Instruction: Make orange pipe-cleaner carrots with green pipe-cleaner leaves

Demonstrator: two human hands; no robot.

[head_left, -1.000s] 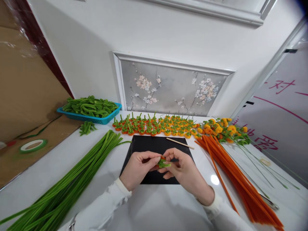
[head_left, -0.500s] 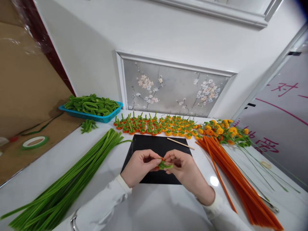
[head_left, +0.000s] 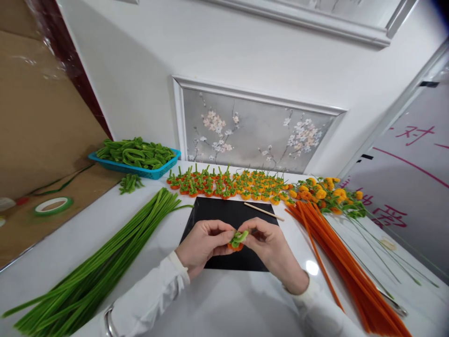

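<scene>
Over the black mat (head_left: 224, 263), a small pipe-cleaner pumpkin (head_left: 235, 246) with an orange body and green leafy top is between my two hands. My left hand (head_left: 206, 241) pinches it from the left, thumb and fingers closed on its side. On the other side, my right hand (head_left: 268, 245) has its thumb and forefinger closed at the green pipe-cleaner top (head_left: 240, 237). The other right fingers are curled and partly hidden. A thin wooden stick (head_left: 264, 211) lies across the mat's far right corner.
Green pipe cleaners (head_left: 105, 267) lie left, orange ones (head_left: 351, 267) right. Behind the mat stand rows of small orange and yellow pieces (head_left: 224, 184). A blue basket (head_left: 150, 173) holds green loops. Yellow-orange flowers (head_left: 321, 192) with long stems and green tape (head_left: 54, 206) lie farther out.
The pumpkin has turned, so its green top now points up and more orange shows below. My right fingers have shifted slightly to the green part.
</scene>
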